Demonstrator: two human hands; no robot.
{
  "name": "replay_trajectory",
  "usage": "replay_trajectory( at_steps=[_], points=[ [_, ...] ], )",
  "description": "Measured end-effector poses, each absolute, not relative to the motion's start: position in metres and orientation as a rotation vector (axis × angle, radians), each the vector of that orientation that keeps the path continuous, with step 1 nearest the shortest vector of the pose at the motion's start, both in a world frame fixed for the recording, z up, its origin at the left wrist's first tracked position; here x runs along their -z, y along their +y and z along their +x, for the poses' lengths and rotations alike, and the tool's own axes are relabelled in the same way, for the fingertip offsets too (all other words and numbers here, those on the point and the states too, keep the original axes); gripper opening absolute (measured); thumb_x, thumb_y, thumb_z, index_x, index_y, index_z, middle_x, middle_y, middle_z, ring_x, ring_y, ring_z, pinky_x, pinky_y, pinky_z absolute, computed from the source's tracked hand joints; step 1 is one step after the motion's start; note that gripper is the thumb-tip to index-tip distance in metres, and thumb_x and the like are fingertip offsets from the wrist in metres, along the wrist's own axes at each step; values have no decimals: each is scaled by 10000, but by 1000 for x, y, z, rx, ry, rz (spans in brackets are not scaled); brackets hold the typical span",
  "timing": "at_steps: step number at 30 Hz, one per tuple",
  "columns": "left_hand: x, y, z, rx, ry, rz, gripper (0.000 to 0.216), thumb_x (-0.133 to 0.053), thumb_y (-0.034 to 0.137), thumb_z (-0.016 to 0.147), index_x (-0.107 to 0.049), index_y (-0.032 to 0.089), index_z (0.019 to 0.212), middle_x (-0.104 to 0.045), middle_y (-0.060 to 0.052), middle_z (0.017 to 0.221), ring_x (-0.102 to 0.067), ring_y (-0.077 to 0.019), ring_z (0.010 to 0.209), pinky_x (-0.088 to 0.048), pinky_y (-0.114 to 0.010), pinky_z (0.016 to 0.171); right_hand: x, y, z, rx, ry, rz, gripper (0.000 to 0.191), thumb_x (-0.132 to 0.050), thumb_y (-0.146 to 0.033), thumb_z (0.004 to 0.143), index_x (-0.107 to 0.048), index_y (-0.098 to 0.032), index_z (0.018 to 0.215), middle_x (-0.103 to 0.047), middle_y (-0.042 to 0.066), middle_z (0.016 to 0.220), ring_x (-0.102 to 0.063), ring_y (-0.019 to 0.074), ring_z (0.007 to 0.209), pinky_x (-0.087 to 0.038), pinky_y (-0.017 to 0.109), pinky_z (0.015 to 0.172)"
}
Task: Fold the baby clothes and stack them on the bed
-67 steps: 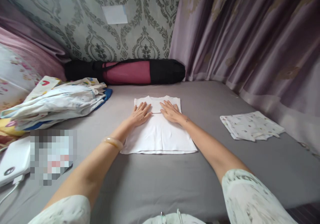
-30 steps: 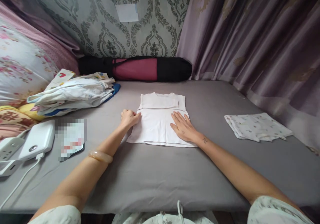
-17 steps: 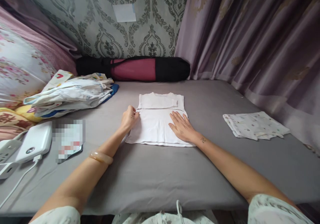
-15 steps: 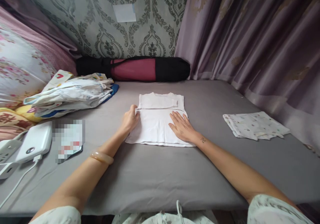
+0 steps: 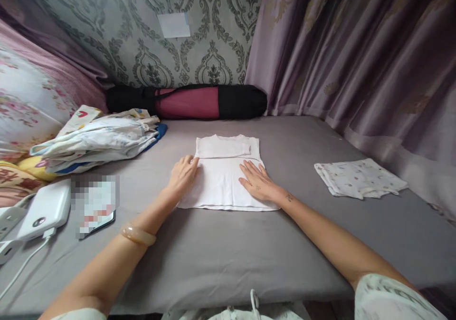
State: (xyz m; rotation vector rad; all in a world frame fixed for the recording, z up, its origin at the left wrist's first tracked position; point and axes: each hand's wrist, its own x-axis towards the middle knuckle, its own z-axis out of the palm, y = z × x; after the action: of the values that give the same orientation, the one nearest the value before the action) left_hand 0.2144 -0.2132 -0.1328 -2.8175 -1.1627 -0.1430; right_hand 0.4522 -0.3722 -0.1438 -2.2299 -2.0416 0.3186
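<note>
A white folded shirt (image 5: 224, 177) lies flat in the middle of the grey bed sheet (image 5: 221, 258). My left hand (image 5: 182, 173) rests at the shirt's left edge with its fingers stretched out, holding nothing. My right hand (image 5: 257, 183) lies flat on the shirt's right half, fingers spread. A pale bangle (image 5: 137, 234) is on my left wrist.
A folded patterned cloth (image 5: 358, 179) lies at the right. A pile of printed clothes (image 5: 96, 137) sits at the left, with a white power bank (image 5: 44, 210) and a phone (image 5: 94, 206) in front of it. A red and black rolled bag (image 5: 188, 102) lies against the wall; curtains (image 5: 356, 63) hang at right.
Both hands slid from the shirt's collar area to its sides. My left hand curled at the left edge, then flattened again. My right hand stayed flat on the right half.
</note>
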Motion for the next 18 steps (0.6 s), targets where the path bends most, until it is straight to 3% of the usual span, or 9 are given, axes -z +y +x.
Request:
replay_trajectory(
  at_steps=[3,6,12,18],
  points=[
    [141,-222,221,161,-851,-3001,535,-326,456,989,-413,162,1428,-372,-143,1529,-304,-272,1427,-237,-416,1161,143,-377,456,-251,-2013,-2249,685,-184,-496,1002,-211,-84,1548,-88,133,1625,-25,243,1499,-13,491,1207],
    [154,-228,223,98,-803,-3110,659,-260,554,987,-332,135,1490,-295,-148,1577,-177,-285,1483,-100,-482,1200,146,-382,457,-259,-1987,-2293,700,-175,-522,1000,-211,-89,1549,-95,135,1623,-39,250,1499,-27,508,1203],
    [166,-227,221,39,-891,-3153,710,-193,590,983,-257,147,1535,-223,-137,1604,-141,-282,1492,-62,-503,1201,149,-384,458,-277,-1978,-2303,714,-152,-554,994,-224,-111,1550,-113,125,1623,-52,254,1498,-41,516,1199],
    [159,-235,220,61,-855,-3146,667,-210,560,991,-292,160,1519,-269,-152,1587,-177,-280,1485,-112,-516,1191,143,-385,455,-314,-1973,-2317,683,-176,-531,1000,-231,-129,1549,-111,134,1622,-56,261,1498,1,554,1186]
  ],
)
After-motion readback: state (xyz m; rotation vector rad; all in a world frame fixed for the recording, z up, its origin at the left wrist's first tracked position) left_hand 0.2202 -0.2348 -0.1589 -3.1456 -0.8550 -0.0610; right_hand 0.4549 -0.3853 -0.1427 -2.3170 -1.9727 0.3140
